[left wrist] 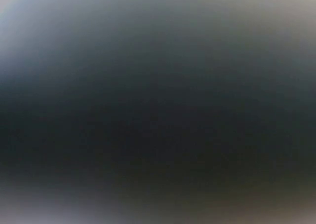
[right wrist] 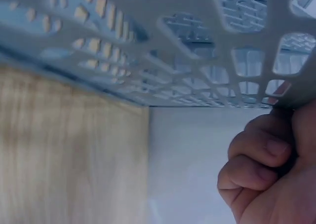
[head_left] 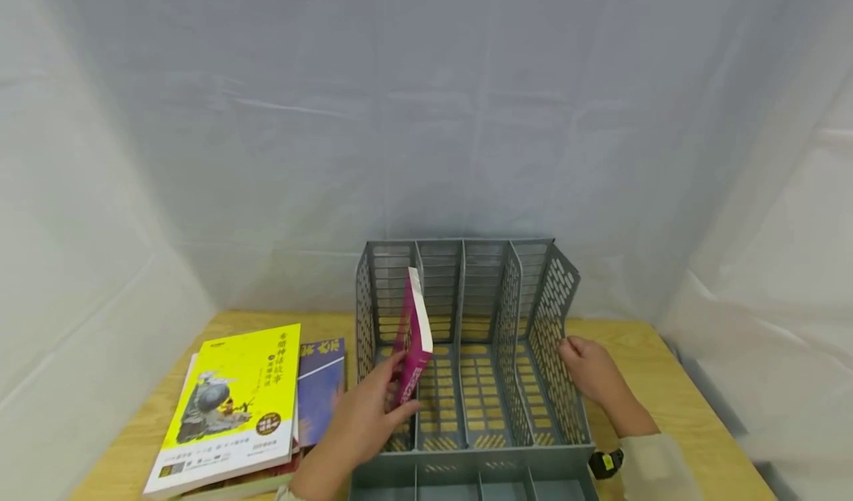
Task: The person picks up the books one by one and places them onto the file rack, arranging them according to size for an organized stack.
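Observation:
My left hand [head_left: 366, 419] holds a magenta paperback book [head_left: 412, 353] upright between thumb and fingers. The book stands at the left part of a grey plastic file rack [head_left: 466, 458], close to its leftmost divider; which compartment it lines up with I cannot tell. With curled fingers, my right hand [head_left: 593, 368] grips the front edge of the rack's perforated right side wall. Up close in the right wrist view, that hand [right wrist: 261, 169] is next to the slotted wall [right wrist: 192, 51]. Only a dark blur fills the left wrist view.
Left of the rack, a yellow-and-white book [head_left: 233, 397] tops a stack, with a blue book [head_left: 321, 390] partly under it. Shallow front trays [head_left: 506, 490] extend from the rack. Beneath everything is a wooden table [head_left: 640, 345], and white sheeting [head_left: 466, 116] surrounds it.

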`<state>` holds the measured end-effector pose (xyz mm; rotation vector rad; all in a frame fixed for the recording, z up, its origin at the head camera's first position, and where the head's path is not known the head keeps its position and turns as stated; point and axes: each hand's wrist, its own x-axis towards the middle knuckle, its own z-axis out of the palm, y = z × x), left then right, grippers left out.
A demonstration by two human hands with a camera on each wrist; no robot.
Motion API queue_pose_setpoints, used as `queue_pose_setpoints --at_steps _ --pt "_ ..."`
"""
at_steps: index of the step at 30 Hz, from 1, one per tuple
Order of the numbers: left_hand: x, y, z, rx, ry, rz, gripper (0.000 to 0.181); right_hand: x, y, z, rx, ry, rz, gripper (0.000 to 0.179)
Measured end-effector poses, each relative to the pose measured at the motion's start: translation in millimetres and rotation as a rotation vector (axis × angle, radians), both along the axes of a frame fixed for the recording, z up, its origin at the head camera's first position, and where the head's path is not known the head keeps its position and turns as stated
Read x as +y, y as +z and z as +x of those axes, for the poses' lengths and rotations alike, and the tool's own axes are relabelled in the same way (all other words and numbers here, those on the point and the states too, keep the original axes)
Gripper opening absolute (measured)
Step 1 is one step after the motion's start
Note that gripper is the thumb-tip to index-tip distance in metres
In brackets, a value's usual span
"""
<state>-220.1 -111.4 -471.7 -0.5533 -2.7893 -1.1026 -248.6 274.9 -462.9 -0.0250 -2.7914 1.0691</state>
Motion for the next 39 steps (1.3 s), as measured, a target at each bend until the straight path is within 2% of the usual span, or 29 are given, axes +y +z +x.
queue_pose_setpoints --at_steps 5,10,17,23,26,30,33,36,39 --pt "-1.2 2.1 2.5 -0.001 0.012 0.001 0.081 -3 0.7 -2.5 -0.011 0.012 0.006 0.044" --pt "-2.7 -1.0 4.7 -0.022 0.009 0.002 0.082 -4 -2.6 -1.3 -0.016 0.004 0.021 0.04" --pt "-4.8 -5.5 6.2 -0.032 0.014 0.012 0.084 -5 -6.6 -0.6 -0.004 0.012 -0.011 0.04" --pt "-4.5 -2.5 4.9 -0.051 0.008 0.018 0.084 -4 -6.2 -0.9 -0.011 0.009 -0.03 0.042" --pt "-3.6 1.2 4.2 -0.056 -0.01 0.007 0.088 -2 -5.9 0.4 -0.008 -0.004 -0.022 0.041" --pt "-5.7 8.4 4.3 -0.014 -0.007 -0.02 0.086 -1 -5.1 0.9 0.005 -0.009 -0.021 0.041" --pt "-11.7 17.4 7.5 -0.001 0.02 -0.025 0.08 -2 -4.2 0.0 0.002 0.001 -0.037 0.041" --pt "-20.4 29.8 14.5 -0.031 0.048 -0.025 0.074 -3 -4.0 0.1 -0.011 0.0 -0.052 0.042" --pt "-33.4 43.2 23.8 -0.024 0.104 -0.022 0.056 -3 -4.5 2.3 -0.026 -0.005 -0.062 0.042"
